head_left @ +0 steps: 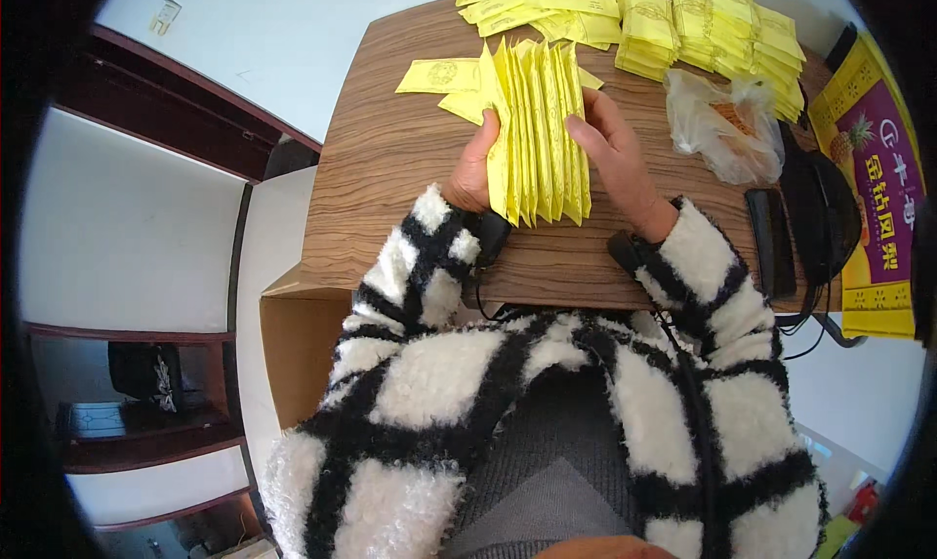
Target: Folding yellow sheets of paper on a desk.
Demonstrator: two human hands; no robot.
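I hold a fanned bundle of folded yellow paper sheets [540, 134] upright over the wooden table [390, 159]. My left hand [475, 166] grips the bundle's left edge. On the right side, my right hand [615, 149] presses its fingers against the outer sheet. Both sleeves are fluffy white with black stripes. More loose yellow sheets [441, 76] lie flat just beyond the bundle.
Neat stacks of yellow sheets [722, 32] line the table's far edge. A crumpled clear plastic bag [727, 124] lies to the right, beside a black phone [771, 242]. A purple and yellow box [874, 178] stands at the far right. A cardboard box [293, 349] sits under the table's left corner.
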